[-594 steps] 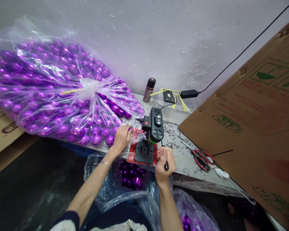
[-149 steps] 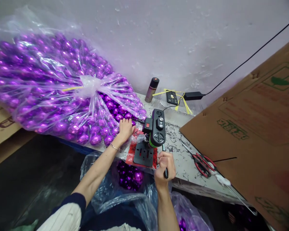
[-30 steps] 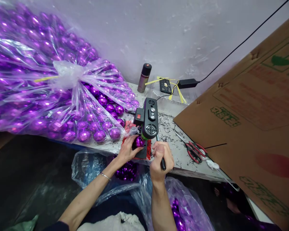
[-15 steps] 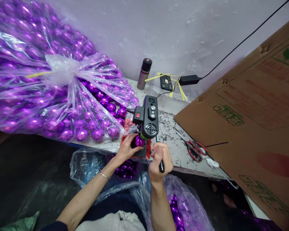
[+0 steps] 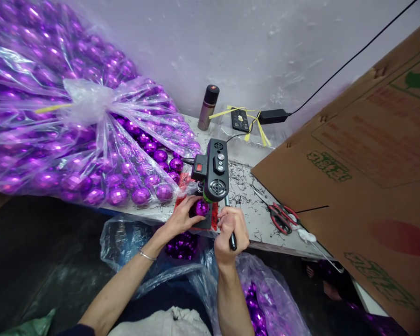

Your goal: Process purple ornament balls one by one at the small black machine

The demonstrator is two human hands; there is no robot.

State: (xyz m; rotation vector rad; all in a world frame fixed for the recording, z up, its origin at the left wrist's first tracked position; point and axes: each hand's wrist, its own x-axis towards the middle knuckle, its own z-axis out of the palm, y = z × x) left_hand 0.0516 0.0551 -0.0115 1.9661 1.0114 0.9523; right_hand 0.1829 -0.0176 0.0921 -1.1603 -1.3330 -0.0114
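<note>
A few moments ago our left hand (image 5: 179, 219) was reaching to the loose balls (image 5: 176, 164) beside the big bag (image 5: 91, 100), and the plate (image 5: 205, 225) stood bare; now a ball (image 5: 202, 208) is over that plate, under the head of the press (image 5: 217, 163), at the near edge of the worktop (image 5: 259, 232); so we judge that fetching is done and the work at the press is in hand. Our left thumb and fingers pinch the ball from its near and left sides; whether it touches the head or rests on the plate, we cannot tell; our right hand (image 5: 232, 233) has stayed curled in a fist around the handle (image 5: 233, 242); scissors (image 5: 283, 218) lie toward the worktop's right end, near the carton (image 5: 357, 186).
</note>
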